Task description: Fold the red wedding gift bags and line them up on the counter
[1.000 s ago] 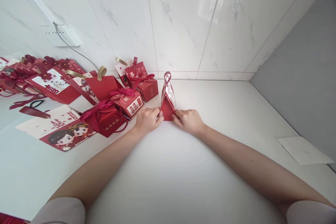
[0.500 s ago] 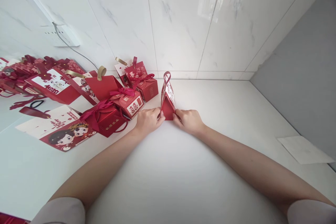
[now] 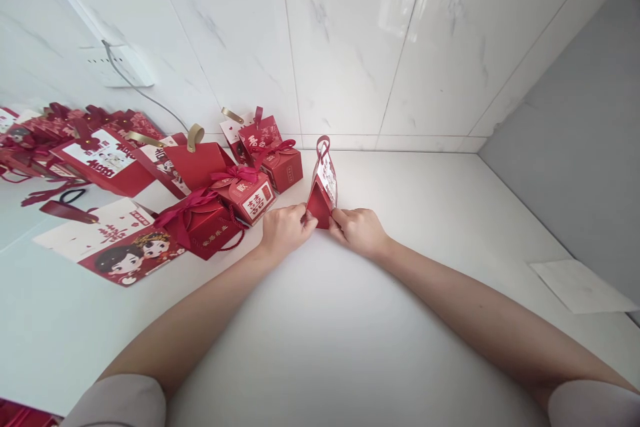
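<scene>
A small red gift box (image 3: pixel 320 205) with a peaked top and a dark red loop handle stands upright on the white table (image 3: pixel 350 333). One white printed side of it faces right. My left hand (image 3: pixel 287 229) pinches the box's lower left edge, fingers curled. At the lower right edge, my right hand (image 3: pixel 360 230) is closed the same way, thumb and fingers on the card. Both hands' fingertips are partly hidden against the box.
Left of my hands stand several red gift boxes, among them a ribboned box (image 3: pixel 210 230) and a double-happiness box (image 3: pixel 255 203). A box with cartoon figures (image 3: pixel 125 260) lies nearer. A pile of red boxes (image 3: pixel 100 123) sits by the wall socket (image 3: pixel 120 67). White paper (image 3: pixel 575 287) lies far right.
The peaked box has turned slightly, with its white printed side showing a little more. Both hands keep their hold at its lower edges; the whole view has shifted slightly.
</scene>
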Demonstrator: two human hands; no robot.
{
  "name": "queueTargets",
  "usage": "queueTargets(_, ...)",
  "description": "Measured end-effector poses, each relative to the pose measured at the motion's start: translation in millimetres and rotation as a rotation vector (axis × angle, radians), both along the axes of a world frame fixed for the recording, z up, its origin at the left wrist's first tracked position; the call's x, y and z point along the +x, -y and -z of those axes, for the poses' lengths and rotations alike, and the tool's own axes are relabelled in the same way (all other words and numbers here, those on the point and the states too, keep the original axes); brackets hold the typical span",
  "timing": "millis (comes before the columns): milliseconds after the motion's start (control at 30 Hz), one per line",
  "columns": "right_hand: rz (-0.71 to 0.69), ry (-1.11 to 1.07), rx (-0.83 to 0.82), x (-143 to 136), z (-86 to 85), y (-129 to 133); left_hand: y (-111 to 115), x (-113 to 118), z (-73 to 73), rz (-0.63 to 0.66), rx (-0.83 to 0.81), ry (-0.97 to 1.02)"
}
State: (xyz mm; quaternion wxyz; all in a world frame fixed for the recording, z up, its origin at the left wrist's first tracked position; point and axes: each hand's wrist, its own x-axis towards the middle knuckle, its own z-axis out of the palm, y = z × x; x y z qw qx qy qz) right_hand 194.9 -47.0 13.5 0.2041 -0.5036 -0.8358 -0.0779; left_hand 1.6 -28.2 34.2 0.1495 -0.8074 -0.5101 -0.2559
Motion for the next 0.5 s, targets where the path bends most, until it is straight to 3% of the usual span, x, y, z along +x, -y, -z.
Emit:
queueTargets(267,0.087,-0.026,-0.05,0.5,-3.7,2.6,-7.4,-9.2,4.3,0.16,0.056,-0.01)
queueTargets(400,0.207,-0.091,-0.107,2.7,-7.8,2.5,-4.8,-9.5,4.2,0.292,-0.003,0.031)
queueTargets(500,0.208,-0.148,-0.126,2.2,-11.5,5.1,-2.0,-8.4,2.7,0.354,-0.068,0.077)
